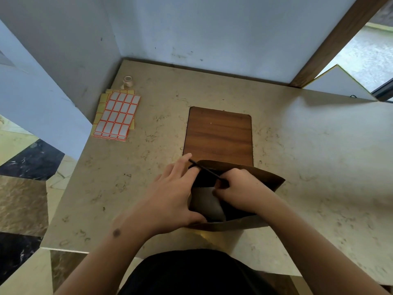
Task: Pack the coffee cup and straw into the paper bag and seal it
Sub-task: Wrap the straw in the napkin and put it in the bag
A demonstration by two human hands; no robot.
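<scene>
At six o'clock on the counter [297, 145], the left hand [170, 201] grips the paper bag [268, 179] mouth open while the right hand [240, 188] pinches the black straw [204, 169], apparently feeding it in beside the pale cup [207, 204]; sealing should follow, likely with the sticker sheets [118, 116] at ten o'clock

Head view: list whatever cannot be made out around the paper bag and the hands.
- Coffee cup: only a grey shape shows inside the paper bag; the hands and bag walls hide the rest.
- Straw: its lower end vanishes under the right hand.
- Left hand: its thumb tip is hidden inside the bag mouth.
- Sticker sheets: any print is too small.
</scene>
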